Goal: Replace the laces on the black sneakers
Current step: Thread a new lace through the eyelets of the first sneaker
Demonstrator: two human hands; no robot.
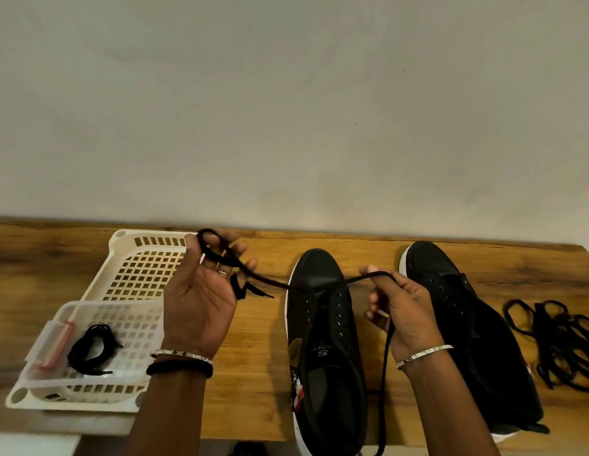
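Two black sneakers stand on the wooden table, toes pointing away: the left sneaker (322, 324) in the middle and the right sneaker (464, 317) beside it. A black lace (352, 279) runs through the left sneaker's front eyelets. My left hand (201, 297) is raised palm up with one end of that lace looped around its fingers. My right hand (398, 311) holds the other end, which drapes over its index finger and hangs down past the table's front edge.
A white slotted basket (135, 274) sits at the left, with a smaller clear tray (89, 343) on it holding a coiled black lace (92, 350). A pile of loose black laces (556, 340) lies at the far right. A plain wall rises behind the table.
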